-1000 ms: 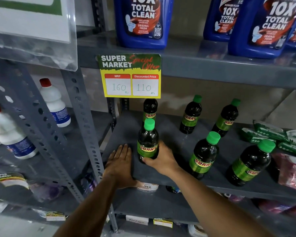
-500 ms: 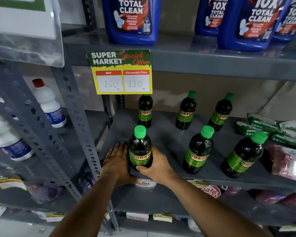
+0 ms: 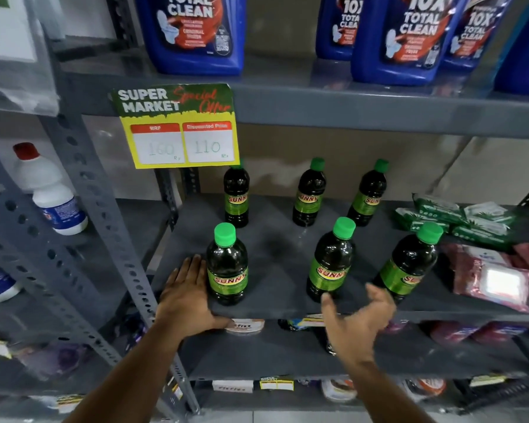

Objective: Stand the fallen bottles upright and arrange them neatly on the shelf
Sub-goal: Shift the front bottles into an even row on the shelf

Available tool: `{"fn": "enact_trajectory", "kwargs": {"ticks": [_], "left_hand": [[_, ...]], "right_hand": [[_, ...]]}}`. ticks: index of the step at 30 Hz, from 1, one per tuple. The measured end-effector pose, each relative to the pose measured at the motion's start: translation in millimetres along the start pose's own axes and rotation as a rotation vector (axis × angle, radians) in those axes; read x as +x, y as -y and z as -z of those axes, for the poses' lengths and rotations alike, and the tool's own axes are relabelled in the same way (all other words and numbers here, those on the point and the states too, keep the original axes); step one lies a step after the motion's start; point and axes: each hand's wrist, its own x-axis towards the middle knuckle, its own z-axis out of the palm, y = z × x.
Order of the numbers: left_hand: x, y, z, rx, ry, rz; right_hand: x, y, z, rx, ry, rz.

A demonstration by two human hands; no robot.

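Several dark bottles with green caps and green "SUNNY" labels stand upright on the grey shelf [image 3: 275, 248], in a back row and a front row. The front left bottle [image 3: 226, 267] stands near the shelf's front edge. My left hand [image 3: 188, 296] lies flat on the shelf edge, its fingers against that bottle's left side. My right hand [image 3: 359, 322] hovers open in front of the shelf, below the front middle bottle [image 3: 330, 264] and the front right bottle [image 3: 408, 264], holding nothing.
A yellow price card [image 3: 177, 126] hangs from the upper shelf, which carries blue cleaner jugs [image 3: 196, 32]. Green packets [image 3: 449, 216] and pink packs [image 3: 492, 276] lie at the right. White bottles [image 3: 49, 190] stand on the left rack behind a perforated post [image 3: 104, 215].
My right hand let go of the front left bottle and moved right, opening in front of the shelf. The left hand stayed beside the bottle.
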Motion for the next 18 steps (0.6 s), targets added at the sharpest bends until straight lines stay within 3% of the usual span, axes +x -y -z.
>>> {"fn": "enact_trajectory", "kwargs": {"ticks": [3, 6, 9, 18], "left_hand": [[0, 0, -1, -0.005, -0.006, -0.006], [2, 2, -2, -0.006, 0.003, -0.003], [2, 2, 0, 0.000, 0.010, -0.004], [-5, -4, 8, 0.011, 0.026, -0.002]], "right_hand": [[45, -12, 16, 0.058, -0.118, -0.231], [71, -32, 27, -0.019, -0.139, -0.271], [80, -41, 32, 0.044, -0.040, -0.297], [94, -58, 42, -0.064, 0.183, -0.215]]}}
